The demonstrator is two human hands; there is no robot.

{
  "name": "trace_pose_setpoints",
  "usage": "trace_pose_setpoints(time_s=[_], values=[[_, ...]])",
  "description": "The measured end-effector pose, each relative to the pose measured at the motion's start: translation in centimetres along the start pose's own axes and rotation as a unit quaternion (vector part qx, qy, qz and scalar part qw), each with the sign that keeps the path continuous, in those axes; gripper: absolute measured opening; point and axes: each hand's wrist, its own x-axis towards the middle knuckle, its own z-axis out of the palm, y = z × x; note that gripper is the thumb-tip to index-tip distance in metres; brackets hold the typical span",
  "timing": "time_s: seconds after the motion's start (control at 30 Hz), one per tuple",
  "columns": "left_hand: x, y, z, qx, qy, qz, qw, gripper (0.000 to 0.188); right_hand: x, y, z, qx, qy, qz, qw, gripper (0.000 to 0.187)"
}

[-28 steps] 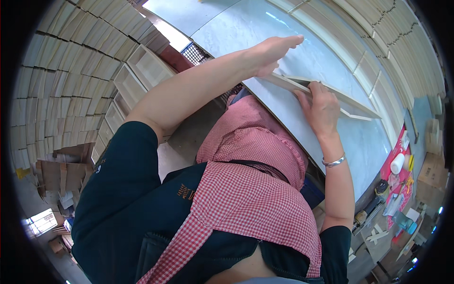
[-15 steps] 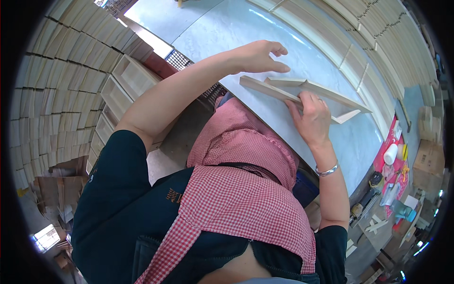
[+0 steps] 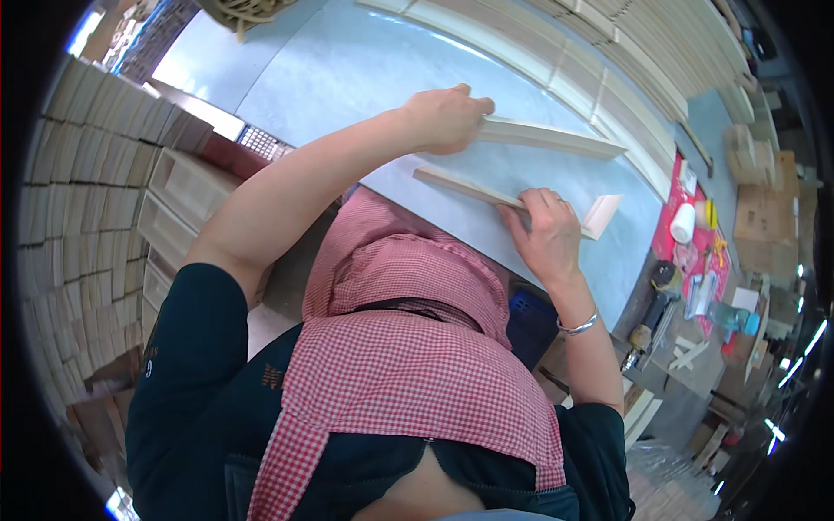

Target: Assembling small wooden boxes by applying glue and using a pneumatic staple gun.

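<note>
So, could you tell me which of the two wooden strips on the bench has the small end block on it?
The near strip, under the right hand: a short block stands at its far end. The far strip, held by the left hand, has none visible.

Two pale wooden strips (image 3: 547, 136) lie apart, flat on the table.

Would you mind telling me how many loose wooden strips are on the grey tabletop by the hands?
2: the far strip gripped by the left hand, the near strip under the right hand.
</note>
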Motion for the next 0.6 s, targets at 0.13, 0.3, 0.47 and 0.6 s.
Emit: trace_pose_setpoints(time_s=[0.13,0.3,0.47,0.6], values=[[0.1,0.7,0.1,-0.004,0.006,-0.018,1.000,0.028,-1.1,0.5,-0.3,-0.005,-0.010,0.024,1.000,0.019],[0.3,-0.5,0.2,-0.019,0.033,-0.077,0.996,0.031,-1.9,1.4,-1.2,-0.009,0.002,0.033,0.999,0.030],[-0.2,-1.5,0.2,-0.072,0.073,-0.119,0.988,0.031,-3.0,2.1,-2.9,-0.068,0.082,0.080,0.991,0.052],[-0.5,-1.0,-0.2,-0.124,0.087,-0.127,0.980,0.032,-4.8,3.6,-3.5,-0.089,0.134,0.177,0.971,0.067]])
